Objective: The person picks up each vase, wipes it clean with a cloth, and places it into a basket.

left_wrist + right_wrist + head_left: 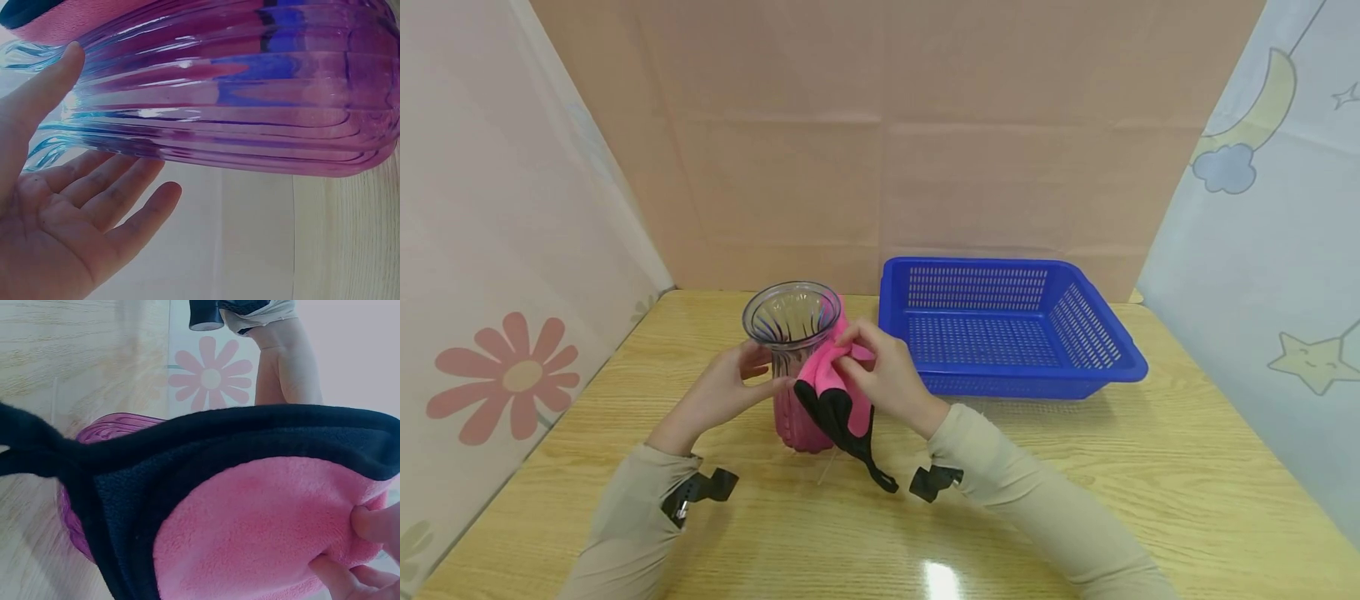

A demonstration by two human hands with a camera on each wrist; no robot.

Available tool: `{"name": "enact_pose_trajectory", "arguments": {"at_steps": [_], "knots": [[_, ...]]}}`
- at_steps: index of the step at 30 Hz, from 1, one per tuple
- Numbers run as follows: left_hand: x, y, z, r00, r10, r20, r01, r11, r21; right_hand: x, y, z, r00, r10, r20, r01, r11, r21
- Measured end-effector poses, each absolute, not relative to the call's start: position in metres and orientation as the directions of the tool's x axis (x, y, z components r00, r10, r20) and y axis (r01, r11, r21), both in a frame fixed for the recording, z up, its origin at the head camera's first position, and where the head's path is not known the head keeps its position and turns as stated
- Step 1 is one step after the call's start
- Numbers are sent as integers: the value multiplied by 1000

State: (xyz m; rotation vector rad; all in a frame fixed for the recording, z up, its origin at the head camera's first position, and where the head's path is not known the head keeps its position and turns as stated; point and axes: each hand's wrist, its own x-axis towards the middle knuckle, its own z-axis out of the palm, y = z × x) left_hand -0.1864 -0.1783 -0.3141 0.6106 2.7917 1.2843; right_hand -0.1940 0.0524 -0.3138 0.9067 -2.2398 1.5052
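A ribbed glass vase (pixel 795 421), clear bluish at its flared rim and pink-purple lower down, stands upright on the table. My left hand (pixel 724 390) holds it at the neck, thumb on the near side and fingers on the far side; the left wrist view shows the thumb and fingertips against the ribbed glass (pixel 250 94). With thumb and fingers my right hand (pixel 887 375) pinches a pink cloth with black edging (pixel 822 369) against the vase's right side. Its black hanging loop dangles toward the table. In the right wrist view the cloth (pixel 250 525) covers most of the vase.
A blue plastic basket (pixel 1015 373) with slotted walls stands right of the vase, toward the back of the wooden table (pixel 820 533). A plain tan backdrop (pixel 880 167) rises behind, with patterned curtains on both sides.
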Motion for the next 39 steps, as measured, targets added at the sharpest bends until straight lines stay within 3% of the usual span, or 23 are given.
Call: {"name": "enact_pose_trajectory", "arguments": {"at_steps": [39], "knots": [[-187,-178,-316,-932,334,139,321,587,743,-192,60,-335,-746,-430,509,-660,377,-649]]}}
